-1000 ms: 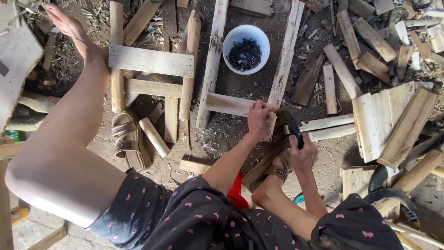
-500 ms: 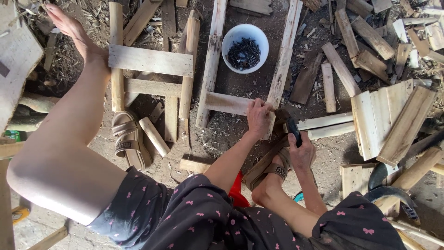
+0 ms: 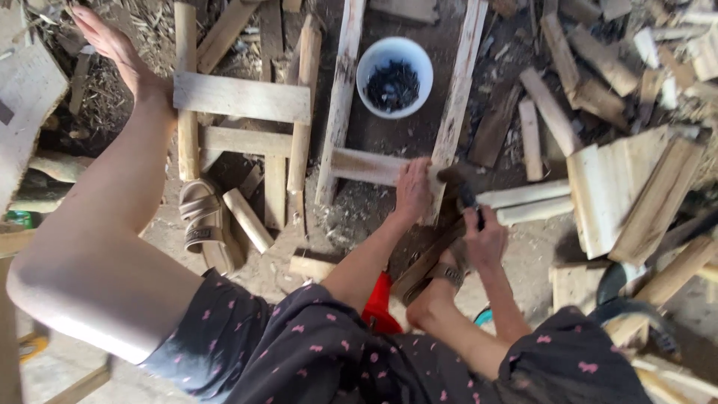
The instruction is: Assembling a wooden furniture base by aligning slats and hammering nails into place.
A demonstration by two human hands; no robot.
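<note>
Left hand presses flat, fingers spread, on the pale slat; right hand clamps a hammer (white bowl beyond).

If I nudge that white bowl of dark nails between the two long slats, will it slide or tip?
The white bowl looks wide and low, so it would probably slide, not tip. The dirt ground is rough, so likely some drag. The dark nails add weight and may shift.

Bright daylight, soft shadows, slight blur.
</note>
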